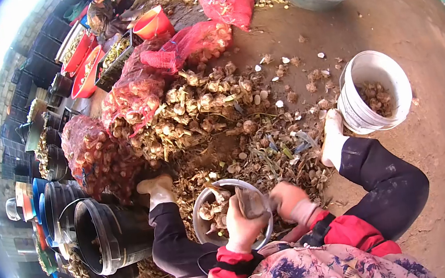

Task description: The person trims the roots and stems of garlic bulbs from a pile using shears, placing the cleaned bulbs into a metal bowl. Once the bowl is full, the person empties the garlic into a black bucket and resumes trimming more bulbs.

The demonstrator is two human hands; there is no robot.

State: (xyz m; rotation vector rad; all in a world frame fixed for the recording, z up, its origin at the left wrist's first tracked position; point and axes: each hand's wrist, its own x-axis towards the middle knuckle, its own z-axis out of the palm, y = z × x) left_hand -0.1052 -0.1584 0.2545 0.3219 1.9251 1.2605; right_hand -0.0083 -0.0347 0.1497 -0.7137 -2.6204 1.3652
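Observation:
A grey metal-looking pot [196,224] stands between the knees, with garlic bulbs [213,208] and stalks inside. My left hand [242,223] is over the pot's opening, its fingers closed on a flat grey-brown piece [252,201] whose kind I cannot make out. Beside the pot's right rim, my right hand [290,200] is curled into a closed grip close to that piece. Whatever it holds is hidden by the fingers. Just ahead lies a heap of garlic with stalks [194,106].
Red mesh sacks [88,153] of garlic line the heap's left and back. A white bucket [347,103] with some bulbs stands right, a green basin [303,3] farther back. Black buckets [115,235] are at left. Husks and stalks litter the floor. People sit in the background.

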